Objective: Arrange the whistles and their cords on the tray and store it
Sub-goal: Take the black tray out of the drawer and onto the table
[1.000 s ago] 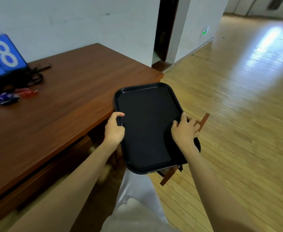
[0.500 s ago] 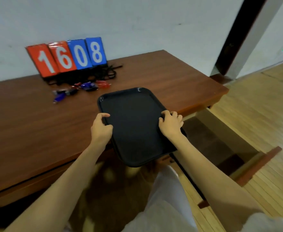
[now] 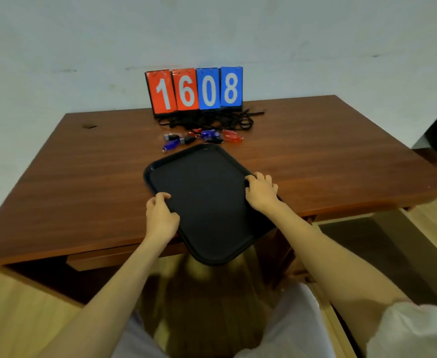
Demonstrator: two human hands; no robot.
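Both arms reach forward. The left hand (image 3: pixel 160 215) and right hand (image 3: pixel 262 192) grip the black tray's (image 3: pixel 204 197) long edges (fingers curled over its rim).

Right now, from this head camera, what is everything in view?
Table: one, brown wood, against the wall.
Score cards: four, two red, two blue, reading 1608, table's far edge.
Cords: one tangle, black, before the cards.
Whistles: about seven, purple, blue, red, black, between cords and tray.
Tray: one, black, bare, held over the table's near edge.
Left hand: one, gripping the tray's left rim.
Right hand: one, gripping the tray's right rim.
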